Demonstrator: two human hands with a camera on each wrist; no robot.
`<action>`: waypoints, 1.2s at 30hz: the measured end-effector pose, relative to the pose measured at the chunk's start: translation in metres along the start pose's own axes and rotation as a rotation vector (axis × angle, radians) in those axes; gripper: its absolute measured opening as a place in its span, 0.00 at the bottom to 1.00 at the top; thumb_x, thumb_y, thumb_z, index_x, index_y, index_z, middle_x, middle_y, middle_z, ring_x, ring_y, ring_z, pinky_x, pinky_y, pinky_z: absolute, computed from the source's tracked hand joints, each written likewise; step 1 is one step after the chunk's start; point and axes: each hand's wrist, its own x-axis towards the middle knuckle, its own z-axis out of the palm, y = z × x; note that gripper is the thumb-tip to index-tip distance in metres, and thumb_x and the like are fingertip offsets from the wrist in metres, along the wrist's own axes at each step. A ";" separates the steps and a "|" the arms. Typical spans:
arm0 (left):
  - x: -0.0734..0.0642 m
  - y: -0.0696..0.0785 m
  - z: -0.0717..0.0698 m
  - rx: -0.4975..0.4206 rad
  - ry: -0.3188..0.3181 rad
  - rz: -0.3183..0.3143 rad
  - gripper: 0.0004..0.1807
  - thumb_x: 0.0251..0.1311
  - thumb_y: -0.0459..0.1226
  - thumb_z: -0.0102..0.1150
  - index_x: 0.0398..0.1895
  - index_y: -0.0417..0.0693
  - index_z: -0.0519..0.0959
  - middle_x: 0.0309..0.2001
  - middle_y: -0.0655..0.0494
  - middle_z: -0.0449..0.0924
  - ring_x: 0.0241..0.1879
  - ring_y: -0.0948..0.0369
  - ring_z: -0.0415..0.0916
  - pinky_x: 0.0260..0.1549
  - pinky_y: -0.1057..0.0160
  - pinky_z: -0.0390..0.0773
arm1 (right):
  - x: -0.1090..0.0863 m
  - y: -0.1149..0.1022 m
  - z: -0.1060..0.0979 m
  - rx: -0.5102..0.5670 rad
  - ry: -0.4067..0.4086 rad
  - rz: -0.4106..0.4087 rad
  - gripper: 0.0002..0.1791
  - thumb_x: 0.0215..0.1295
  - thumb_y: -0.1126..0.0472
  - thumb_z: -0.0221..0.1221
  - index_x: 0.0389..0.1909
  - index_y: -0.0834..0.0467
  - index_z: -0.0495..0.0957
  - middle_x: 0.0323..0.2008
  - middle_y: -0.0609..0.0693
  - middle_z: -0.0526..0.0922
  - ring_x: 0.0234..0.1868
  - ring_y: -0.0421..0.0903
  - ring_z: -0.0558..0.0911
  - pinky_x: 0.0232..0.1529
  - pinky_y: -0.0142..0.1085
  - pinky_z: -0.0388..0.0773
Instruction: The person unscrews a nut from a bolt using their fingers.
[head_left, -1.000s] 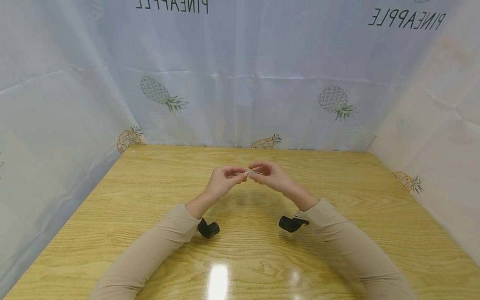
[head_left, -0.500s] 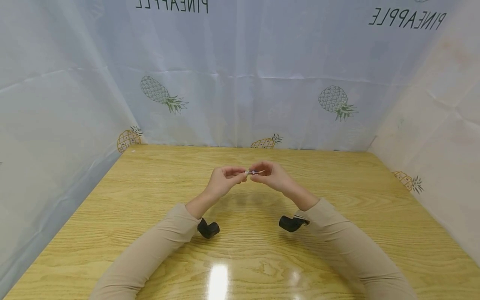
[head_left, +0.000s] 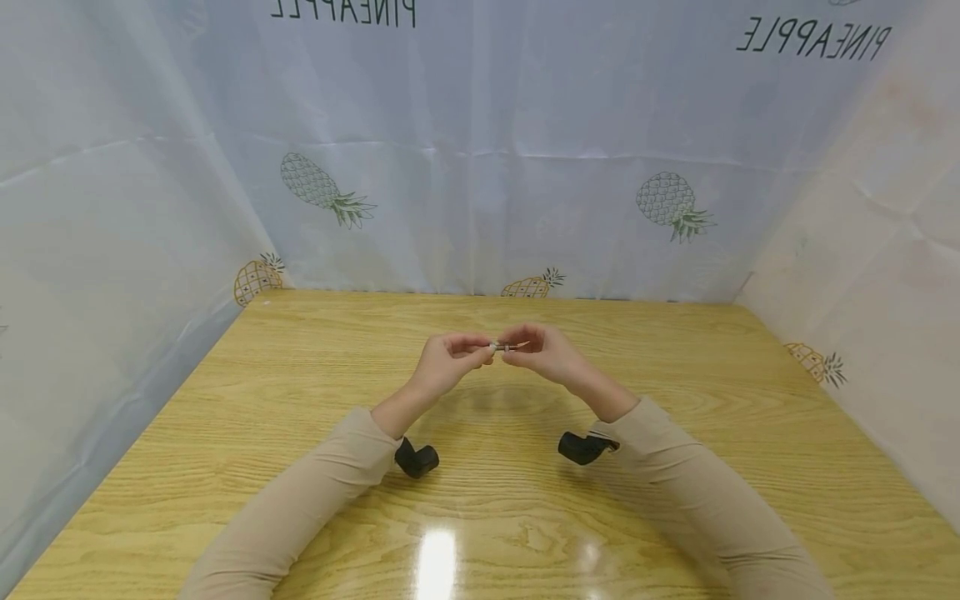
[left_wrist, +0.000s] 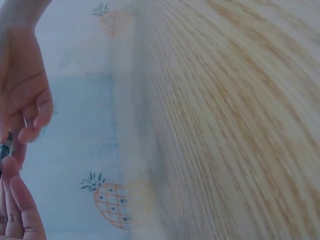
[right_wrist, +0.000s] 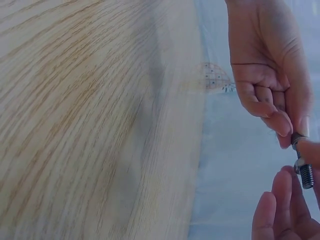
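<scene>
A small metal bolt (right_wrist: 306, 179) lies roughly level between the two hands, above the table. My left hand (head_left: 442, 364) pinches its head end between thumb and fingers. On the bolt's thread sits a nut (right_wrist: 299, 165), and the thumb and fingertips of my right hand (head_left: 553, 354) are at it from both sides. The bare threaded end sticks out toward the right palm. In the left wrist view only a short piece of the bolt (left_wrist: 6, 145) shows at the left edge. The fingertips hide part of the shaft.
A wood-grain table (head_left: 480, 500) lies beneath the hands. White curtains (head_left: 480, 208) with printed pineapples stand around its back and sides. Black wrist mounts (head_left: 417, 457) hang below both sleeves.
My right fingers and thumb have shifted slightly around the nut, and more of the bolt shows between them than one second ago. The left hand has stayed in place.
</scene>
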 end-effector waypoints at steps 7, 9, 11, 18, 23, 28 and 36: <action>0.000 0.000 0.000 -0.003 -0.012 -0.006 0.15 0.60 0.36 0.59 0.48 0.38 0.80 0.46 0.39 0.82 0.38 0.65 0.82 0.52 0.51 0.78 | 0.000 -0.002 -0.001 0.016 -0.005 0.052 0.22 0.69 0.51 0.51 0.57 0.60 0.73 0.49 0.62 0.81 0.50 0.62 0.76 0.55 0.51 0.76; -0.001 0.000 0.000 0.001 -0.010 -0.007 0.15 0.60 0.36 0.59 0.48 0.38 0.80 0.45 0.40 0.82 0.38 0.64 0.82 0.52 0.50 0.79 | 0.000 -0.003 -0.001 0.009 -0.005 0.055 0.21 0.70 0.52 0.51 0.55 0.61 0.74 0.47 0.61 0.82 0.49 0.62 0.77 0.54 0.51 0.76; -0.001 0.001 0.000 -0.001 -0.007 -0.007 0.14 0.60 0.36 0.59 0.47 0.38 0.80 0.45 0.39 0.82 0.38 0.64 0.82 0.51 0.52 0.79 | 0.000 -0.003 -0.001 -0.001 0.000 0.043 0.19 0.69 0.54 0.53 0.54 0.61 0.75 0.48 0.61 0.82 0.49 0.60 0.78 0.54 0.51 0.77; -0.001 0.000 -0.001 -0.003 -0.002 -0.001 0.14 0.60 0.35 0.59 0.47 0.37 0.80 0.43 0.41 0.83 0.36 0.65 0.82 0.48 0.58 0.81 | 0.000 0.000 0.000 0.018 0.011 0.004 0.19 0.64 0.58 0.58 0.55 0.61 0.73 0.54 0.60 0.76 0.52 0.55 0.78 0.56 0.53 0.75; -0.002 0.002 -0.001 -0.002 -0.004 -0.005 0.14 0.60 0.36 0.59 0.47 0.38 0.80 0.44 0.40 0.83 0.38 0.64 0.82 0.50 0.55 0.81 | 0.001 0.001 0.000 0.012 0.001 0.044 0.22 0.68 0.51 0.53 0.56 0.60 0.73 0.50 0.59 0.81 0.50 0.61 0.77 0.55 0.52 0.76; -0.002 0.001 -0.001 0.002 -0.001 -0.012 0.14 0.60 0.36 0.59 0.48 0.38 0.80 0.45 0.42 0.83 0.38 0.64 0.82 0.51 0.52 0.80 | 0.000 0.000 0.000 -0.007 -0.013 0.034 0.19 0.69 0.53 0.52 0.52 0.62 0.75 0.46 0.61 0.82 0.48 0.61 0.78 0.53 0.51 0.77; -0.001 0.000 -0.001 -0.020 -0.012 0.005 0.14 0.61 0.34 0.57 0.48 0.36 0.79 0.43 0.38 0.83 0.36 0.67 0.82 0.51 0.51 0.79 | 0.001 0.001 0.000 0.019 0.009 -0.007 0.20 0.65 0.60 0.57 0.56 0.60 0.72 0.54 0.61 0.76 0.50 0.56 0.79 0.55 0.53 0.75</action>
